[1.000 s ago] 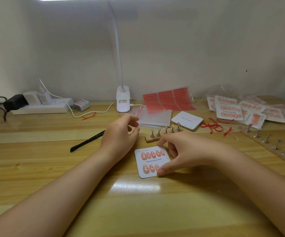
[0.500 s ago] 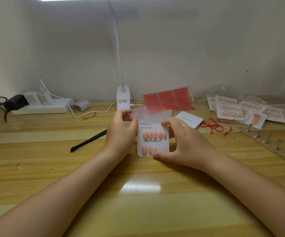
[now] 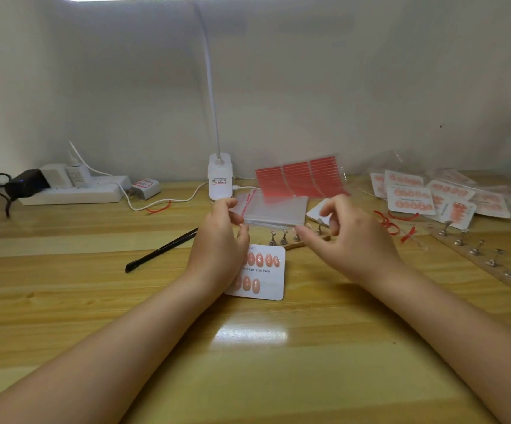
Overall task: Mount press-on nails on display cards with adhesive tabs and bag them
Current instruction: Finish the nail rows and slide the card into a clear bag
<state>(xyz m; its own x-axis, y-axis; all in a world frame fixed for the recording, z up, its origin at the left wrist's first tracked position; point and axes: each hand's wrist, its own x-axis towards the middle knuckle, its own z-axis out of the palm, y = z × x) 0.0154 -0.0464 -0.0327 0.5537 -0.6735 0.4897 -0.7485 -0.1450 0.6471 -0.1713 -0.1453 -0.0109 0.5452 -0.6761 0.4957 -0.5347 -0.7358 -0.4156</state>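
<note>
Head view shows me the table (image 3: 64,301), then the stack of clear bags (image 3: 274,208) past its middle. My left hand (image 3: 219,246) pinches the stack's left corner, nearer than my right hand (image 3: 349,237), fingers loosely spread, holding nothing. Display card (image 3: 268,275) lies flat just behind both, toward the near edge.

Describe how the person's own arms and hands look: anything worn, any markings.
Both forearms are bare up to the frame's edge; no sleeve shows. The left hand and right hand wear no gloves, and no rings, watch or bracelet are visible. The fingernails look short and unpainted. No markings show.
</note>
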